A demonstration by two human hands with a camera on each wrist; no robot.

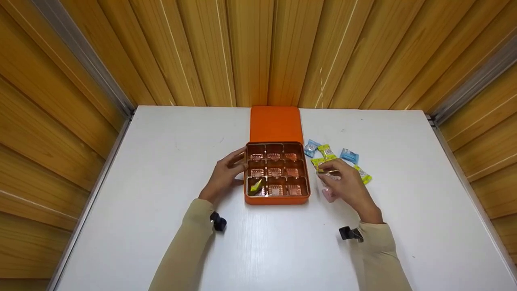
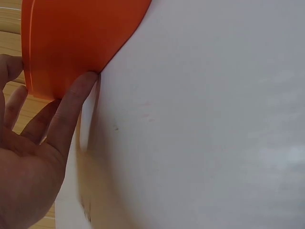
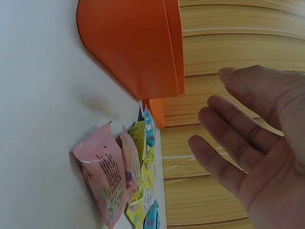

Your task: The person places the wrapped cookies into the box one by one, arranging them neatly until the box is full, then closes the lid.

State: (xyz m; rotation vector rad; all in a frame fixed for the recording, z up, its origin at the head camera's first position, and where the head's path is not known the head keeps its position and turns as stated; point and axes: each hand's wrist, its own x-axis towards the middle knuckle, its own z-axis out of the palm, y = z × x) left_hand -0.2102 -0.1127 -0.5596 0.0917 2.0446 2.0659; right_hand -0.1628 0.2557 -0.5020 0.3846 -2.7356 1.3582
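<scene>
An orange tin [image 1: 277,200] with a divided brown plastic insert stands mid-table. In its front left compartment lies a small yellow-green wrapped candy [image 1: 255,186]. My left hand [image 1: 222,176] rests its fingertips against the tin's left side wall, seen also in the left wrist view. To the right of the tin, my right hand [image 1: 350,185] hovers over a group of wrapped candies. Its fingers are spread apart from the thumb with nothing between them in the right wrist view. Beneath it, a pink candy packet [image 3: 102,176] lies on the white table, partly covered in the head view.
Yellow candies [image 1: 327,152] and blue candies [image 1: 349,155] lie around the right hand. Behind the tin, an orange lid [image 1: 276,123] lies flat toward the back edge of the table [image 1: 181,133]. Wood-patterned panels [image 1: 270,52] enclose the back and sides.
</scene>
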